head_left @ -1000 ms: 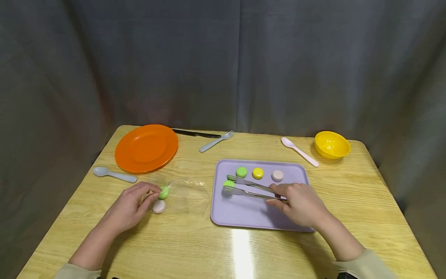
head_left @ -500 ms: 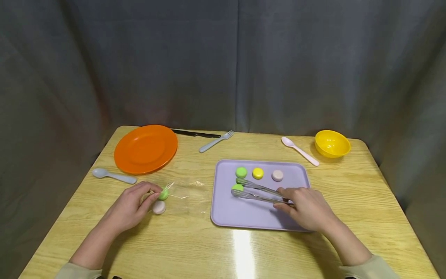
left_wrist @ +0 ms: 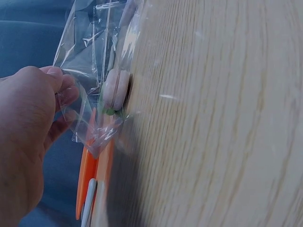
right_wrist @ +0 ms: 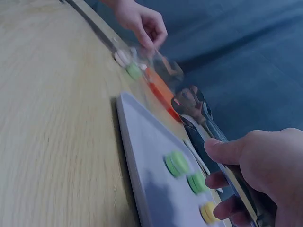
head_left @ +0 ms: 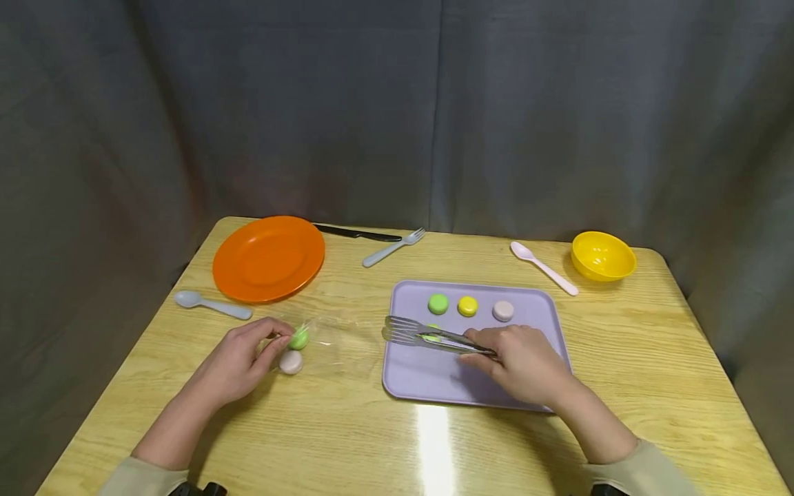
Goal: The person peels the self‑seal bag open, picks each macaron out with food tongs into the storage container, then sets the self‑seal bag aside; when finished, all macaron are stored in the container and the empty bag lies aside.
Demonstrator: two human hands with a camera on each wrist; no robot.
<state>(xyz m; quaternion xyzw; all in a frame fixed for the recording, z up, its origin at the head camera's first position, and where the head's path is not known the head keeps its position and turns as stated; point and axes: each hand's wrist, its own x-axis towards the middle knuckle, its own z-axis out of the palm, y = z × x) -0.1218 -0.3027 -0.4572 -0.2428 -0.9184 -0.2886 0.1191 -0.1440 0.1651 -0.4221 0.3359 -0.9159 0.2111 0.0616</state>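
Observation:
My left hand (head_left: 238,358) pinches the edge of a clear plastic bag (left_wrist: 87,61) lying over the table at left. Inside the bag are a green macaron (head_left: 300,339) and a pale pink macaron (head_left: 290,362). My right hand (head_left: 521,362) grips metal tongs (head_left: 403,332), whose arms are squeezed together over the lilac tray (head_left: 422,379). Nothing shows between the tong tips. Below them a green macaron (right_wrist: 176,163) sits on the tray, partly covered by the tongs in the head view. Behind it stand another green macaron (head_left: 438,304), a yellow macaron (head_left: 468,306) and a pale pink macaron (head_left: 503,311).
An orange plate (head_left: 269,258) and a light blue spoon (head_left: 214,304) lie at the left. Along the back are a black knife (head_left: 360,234) and a light blue fork (head_left: 391,249). A pink spoon (head_left: 544,269) and yellow bowl (head_left: 603,256) are at the back right.
The tongs stood apart around the near green macaron; they shifted right with it, and now swing back left with their arms together, leaving it on the tray. My left hand stays in place.

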